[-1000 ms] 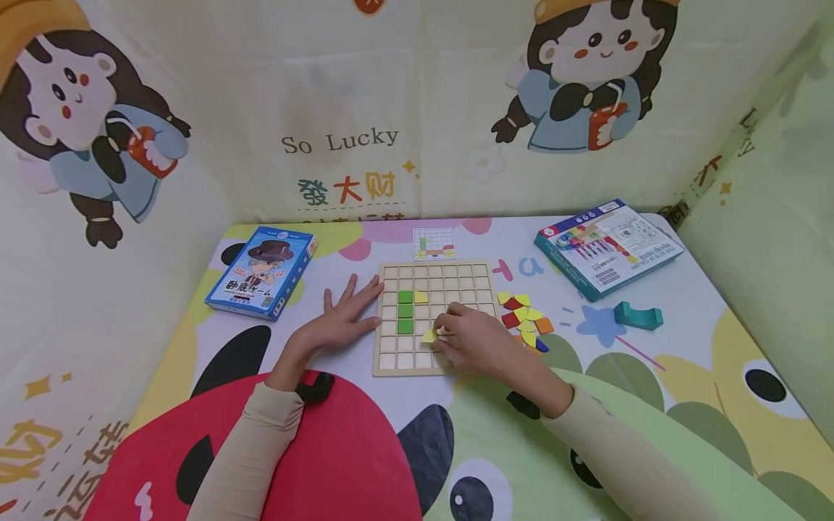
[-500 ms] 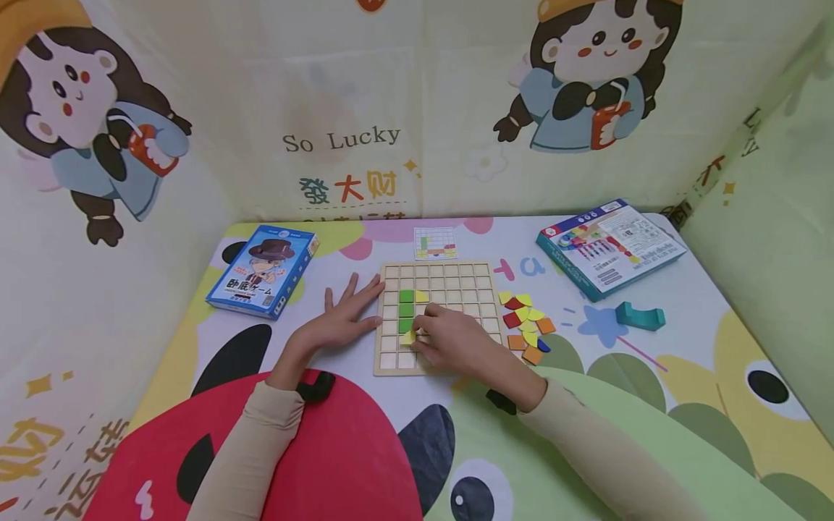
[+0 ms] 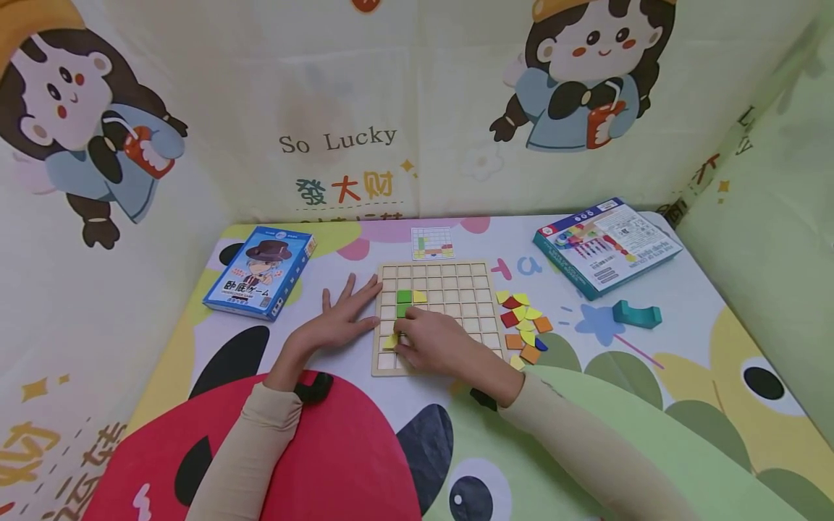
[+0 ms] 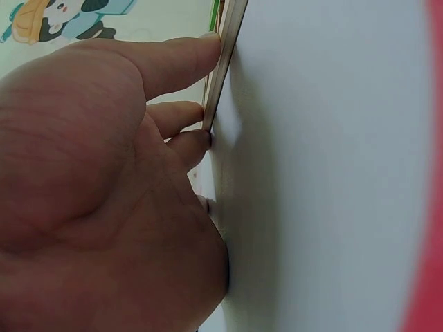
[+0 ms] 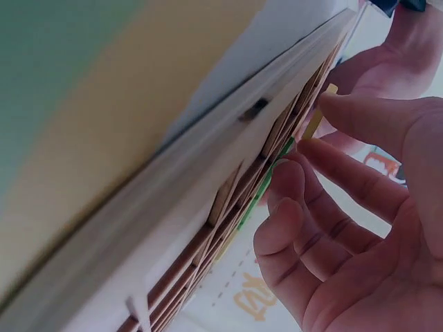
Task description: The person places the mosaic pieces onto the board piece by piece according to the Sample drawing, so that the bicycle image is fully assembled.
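My right hand (image 3: 436,339) pinches a small yellow tile (image 5: 316,123) between thumb and forefinger, low over the left side of a wooden grid board (image 3: 384,373). In the right wrist view the tile stands edge-on, with the other fingers curled beside it. Two green tiles (image 3: 404,296) show in a column on the board; the hand covers the cells below. To their right lies a yellow piece (image 3: 420,297) with a curved edge. My left hand (image 3: 340,320) rests with spread fingers against the board's left edge; in the left wrist view its thumb (image 4: 197,55) touches the rim.
Right of the board lie several loose yellow, red, orange and blue pieces (image 3: 526,325). Behind it is a printed pattern card (image 3: 433,244). A blue box (image 3: 260,273) stands at left; a teal-edged box (image 3: 606,246) and a teal block (image 3: 637,315) are at right.
My right hand has slid left across the board with the yellow tile, from the middle columns to the left edge, and now covers the lowest green tile. The left hand stays put.
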A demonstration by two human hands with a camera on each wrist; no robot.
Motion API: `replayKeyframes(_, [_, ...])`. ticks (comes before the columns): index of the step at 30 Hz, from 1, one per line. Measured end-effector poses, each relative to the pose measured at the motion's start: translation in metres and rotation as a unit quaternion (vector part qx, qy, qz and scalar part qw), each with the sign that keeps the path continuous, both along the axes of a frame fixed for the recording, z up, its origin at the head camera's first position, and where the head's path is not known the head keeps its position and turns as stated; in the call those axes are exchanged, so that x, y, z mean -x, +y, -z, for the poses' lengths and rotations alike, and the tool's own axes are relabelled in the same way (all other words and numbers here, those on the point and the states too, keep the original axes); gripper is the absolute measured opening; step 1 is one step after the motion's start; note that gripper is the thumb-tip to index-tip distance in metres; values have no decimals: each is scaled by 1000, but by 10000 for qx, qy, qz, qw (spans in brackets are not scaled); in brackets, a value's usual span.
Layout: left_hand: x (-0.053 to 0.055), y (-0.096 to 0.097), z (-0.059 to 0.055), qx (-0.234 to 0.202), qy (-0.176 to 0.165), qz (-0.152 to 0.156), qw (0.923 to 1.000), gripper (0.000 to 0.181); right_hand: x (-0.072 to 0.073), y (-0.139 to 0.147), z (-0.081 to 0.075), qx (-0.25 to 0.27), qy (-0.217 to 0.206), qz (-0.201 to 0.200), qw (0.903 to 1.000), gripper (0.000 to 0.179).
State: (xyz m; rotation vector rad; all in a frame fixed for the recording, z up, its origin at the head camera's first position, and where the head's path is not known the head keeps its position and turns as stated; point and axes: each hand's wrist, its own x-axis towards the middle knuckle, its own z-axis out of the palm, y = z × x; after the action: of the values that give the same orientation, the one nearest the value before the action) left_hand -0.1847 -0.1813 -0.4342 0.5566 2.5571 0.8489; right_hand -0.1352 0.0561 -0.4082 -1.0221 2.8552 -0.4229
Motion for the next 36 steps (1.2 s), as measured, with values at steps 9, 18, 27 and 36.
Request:
replayKeyframes(9, [1,0,1,17,14,19,10000,79,1,-8,-1,-171,-62,-51,9998,24])
replayKeyframes(18, [1,0,1,10,-6,8,10000,78,1,-10,-1,-270,-179,0,9995,27])
replayKeyframes(27, [0,0,0,-20,2,10,10000,79,2,-9,2,-198,-182,1,9996,27])
replayKeyframes(36, [0,0,0,-18,-19,14,10000,79,1,-9,1,-185,-234,-2,9996,27])
